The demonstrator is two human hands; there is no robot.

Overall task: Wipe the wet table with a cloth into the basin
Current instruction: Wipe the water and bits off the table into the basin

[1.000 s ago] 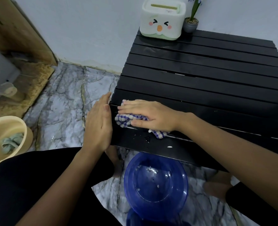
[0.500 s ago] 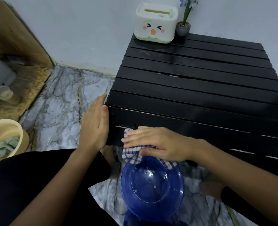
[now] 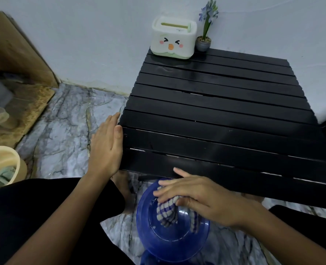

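Note:
A black slatted table (image 3: 219,119) fills the middle and right of the head view. Below its near edge, on the floor, stands a blue translucent basin (image 3: 169,243). My right hand (image 3: 194,196) is over the basin, just off the table's near edge, and holds a blue-and-white checked cloth (image 3: 166,211) that hangs down into the basin. My left hand (image 3: 106,146) lies flat against the table's left edge with straight fingers and holds nothing.
A white tissue box with a cartoon face (image 3: 172,38) and a small potted flower (image 3: 204,42) stand at the table's far edge by the wall. A beige bowl with a greenish cloth (image 3: 3,167) sits at the left on the marble floor (image 3: 62,119). My dark-clothed legs flank the basin.
My right hand has dragged the cloth toward me across the near slats, off the table's near edge and down over the basin. My left hand stayed at the table's left edge.

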